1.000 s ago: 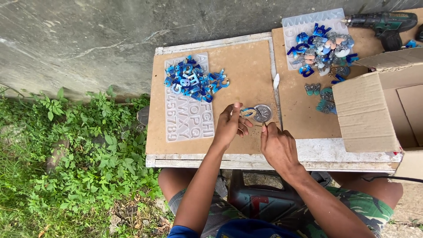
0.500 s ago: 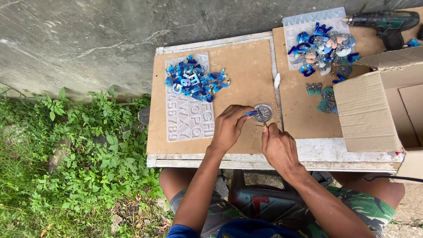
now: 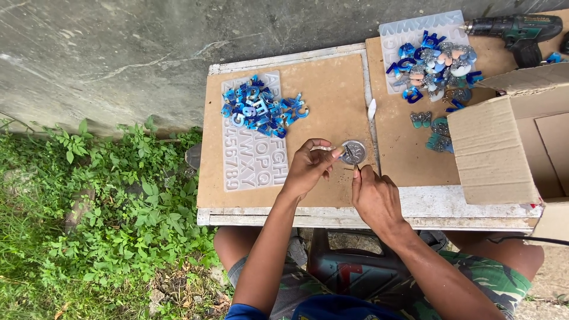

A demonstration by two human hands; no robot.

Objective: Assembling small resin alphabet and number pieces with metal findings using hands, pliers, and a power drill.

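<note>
My left hand pinches the edge of a small round silver disc lying on the brown board. My right hand holds a thin dark tool whose tip rests on the disc. Both hands sit near the board's front edge. A clear letter mould lies to the left, with a heap of blue resin letters on its upper part.
A second mould with several blue, pink and silver resin pieces lies at the back right, beside a dark cordless drill. An open cardboard box stands at the right. A white strip lies between the boards. Weeds grow at the left.
Both hands and the disc shifted slightly to the right and settled lower on the board. The right hand's tool tip now touches the disc.
</note>
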